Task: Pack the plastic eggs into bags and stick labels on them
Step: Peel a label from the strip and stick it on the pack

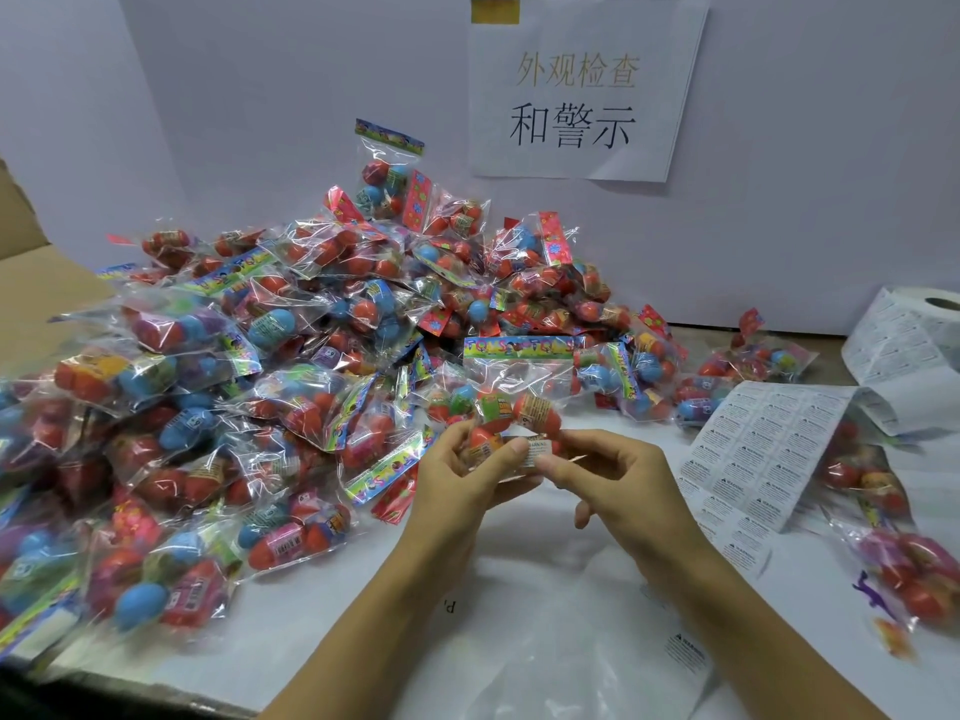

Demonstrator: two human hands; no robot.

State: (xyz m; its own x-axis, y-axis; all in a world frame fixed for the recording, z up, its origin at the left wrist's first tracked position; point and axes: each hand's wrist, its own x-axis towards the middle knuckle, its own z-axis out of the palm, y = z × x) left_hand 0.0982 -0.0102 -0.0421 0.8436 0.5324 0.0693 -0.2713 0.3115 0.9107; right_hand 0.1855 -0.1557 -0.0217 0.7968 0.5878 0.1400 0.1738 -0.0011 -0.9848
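Note:
A clear bag of plastic eggs (511,402) with a colourful header card is held upright above the white table (332,621). My left hand (467,472) grips its lower left part with curled fingers. My right hand (618,478) pinches a small white warning label (536,450) against the bag's bottom edge, thumb on the label. A strip of white labels (753,454) lies to the right, running back to a label roll (914,335).
A big heap of filled egg bags (291,356) covers the left and back of the table. More filled bags (898,553) lie at the right edge. A paper sign (582,85) hangs on the back wall. A cardboard box flap (36,288) stands far left.

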